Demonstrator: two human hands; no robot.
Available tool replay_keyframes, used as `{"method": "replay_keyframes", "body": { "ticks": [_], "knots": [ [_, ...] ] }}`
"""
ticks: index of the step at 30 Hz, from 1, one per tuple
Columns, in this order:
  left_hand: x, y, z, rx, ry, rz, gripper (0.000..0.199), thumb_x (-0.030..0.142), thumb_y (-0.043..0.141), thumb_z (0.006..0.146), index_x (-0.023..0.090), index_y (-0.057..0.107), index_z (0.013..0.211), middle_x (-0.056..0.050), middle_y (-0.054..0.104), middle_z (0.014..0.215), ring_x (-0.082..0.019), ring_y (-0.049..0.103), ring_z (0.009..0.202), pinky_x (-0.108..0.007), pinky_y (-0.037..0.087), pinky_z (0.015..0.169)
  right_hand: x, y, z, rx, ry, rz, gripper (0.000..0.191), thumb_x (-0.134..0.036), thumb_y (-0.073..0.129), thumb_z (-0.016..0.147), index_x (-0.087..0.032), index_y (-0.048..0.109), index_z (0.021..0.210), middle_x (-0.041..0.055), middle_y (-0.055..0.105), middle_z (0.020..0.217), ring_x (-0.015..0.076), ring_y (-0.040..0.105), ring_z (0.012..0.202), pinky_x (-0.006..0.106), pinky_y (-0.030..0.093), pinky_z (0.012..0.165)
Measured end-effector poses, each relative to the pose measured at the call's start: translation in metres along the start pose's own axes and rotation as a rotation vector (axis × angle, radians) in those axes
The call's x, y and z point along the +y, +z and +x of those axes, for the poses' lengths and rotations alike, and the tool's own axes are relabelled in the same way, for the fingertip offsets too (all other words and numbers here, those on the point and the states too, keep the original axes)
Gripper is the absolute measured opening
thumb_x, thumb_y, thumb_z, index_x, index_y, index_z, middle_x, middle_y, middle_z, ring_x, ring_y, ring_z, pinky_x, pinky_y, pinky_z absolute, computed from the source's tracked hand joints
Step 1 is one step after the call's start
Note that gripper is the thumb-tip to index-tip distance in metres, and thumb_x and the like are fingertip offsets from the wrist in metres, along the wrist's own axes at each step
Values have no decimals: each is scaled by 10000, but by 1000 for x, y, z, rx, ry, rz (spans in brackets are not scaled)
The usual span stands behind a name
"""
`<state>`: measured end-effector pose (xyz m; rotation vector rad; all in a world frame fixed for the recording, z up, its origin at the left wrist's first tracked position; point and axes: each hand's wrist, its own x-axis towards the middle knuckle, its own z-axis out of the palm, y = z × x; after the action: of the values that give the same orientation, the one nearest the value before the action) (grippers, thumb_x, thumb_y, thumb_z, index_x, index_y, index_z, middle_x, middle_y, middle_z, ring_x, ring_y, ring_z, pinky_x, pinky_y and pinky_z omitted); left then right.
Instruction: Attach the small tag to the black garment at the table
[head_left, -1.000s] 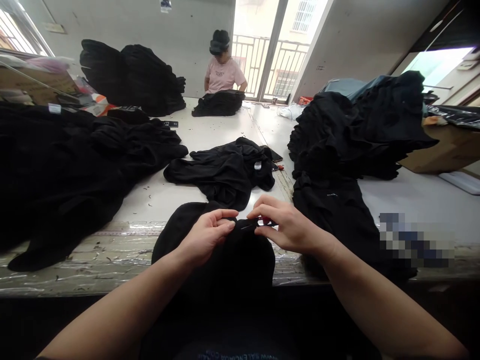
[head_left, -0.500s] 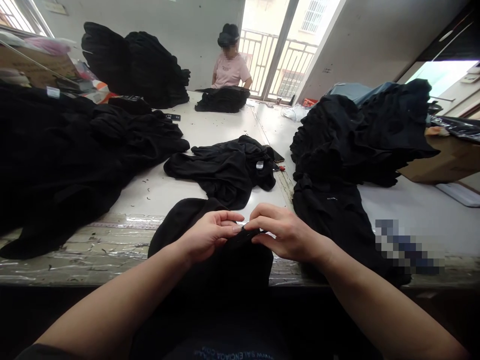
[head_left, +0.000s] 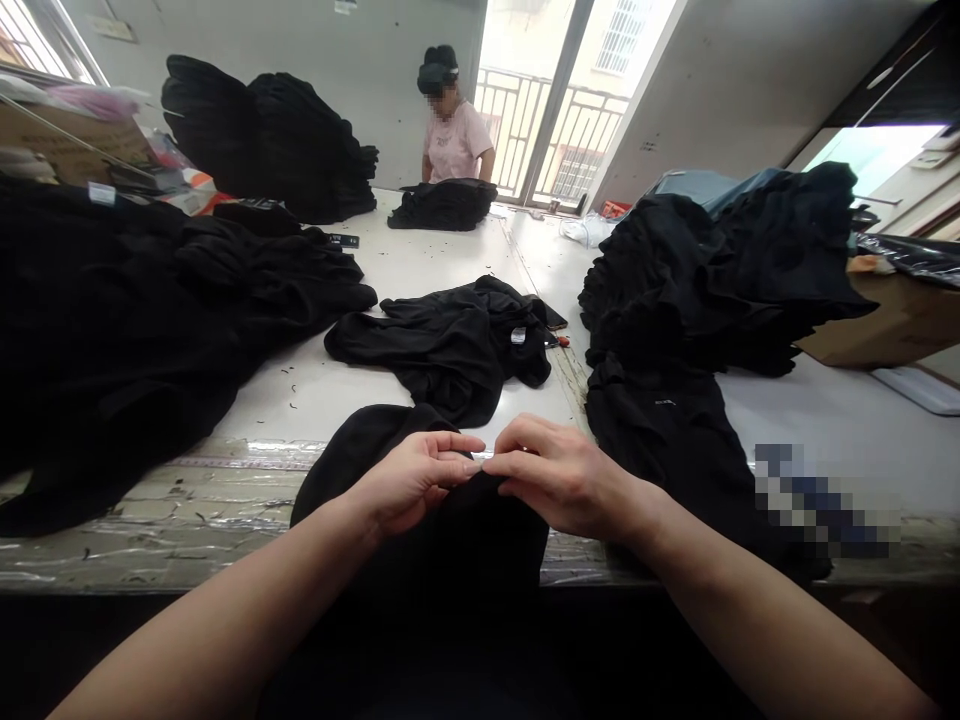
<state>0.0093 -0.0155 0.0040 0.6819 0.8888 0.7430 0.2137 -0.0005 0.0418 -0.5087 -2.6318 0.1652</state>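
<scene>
We logged the black garment [head_left: 442, 550] lying over the tabletop [head_left: 300, 410] edge, just below both hands and toward the body. The left hand [head_left: 415, 480] and right hand [head_left: 562, 478] were closed in a fingertip pinch on its upper fold, the left lying nearer the cloth.

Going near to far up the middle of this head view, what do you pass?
Black garment pinched by the left hand and right hand → crumpled black garment → black pile → co-worker in a pink T-shirt → balcony railing
</scene>
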Motion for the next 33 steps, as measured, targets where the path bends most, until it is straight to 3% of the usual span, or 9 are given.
{"method": "replay_keyframes", "body": {
  "ticks": [17, 33],
  "knots": [
    [0, 1, 1, 0, -4, 5, 442, 186, 793, 606, 103, 655, 1017, -49, 652, 764, -99, 580, 645, -195, 428, 572, 2, 1, -2, 17, -18, 17, 214, -82, 547, 825, -154, 613, 1015, 84, 581, 909, 176, 533, 821, 288, 489, 655],
    [-2, 1, 2, -20, -30, -23, 438, 151, 765, 639, 84, 637, 1052, -77, 658, 796, -105, 599, 665, -204, 454, 612, 1, 2, -2, 43, -65, -23, 129, -94, 511, 862, -124, 632, 898, 81, 579, 820, 157, 524, 746, 274, 476, 624]
  ]
}}
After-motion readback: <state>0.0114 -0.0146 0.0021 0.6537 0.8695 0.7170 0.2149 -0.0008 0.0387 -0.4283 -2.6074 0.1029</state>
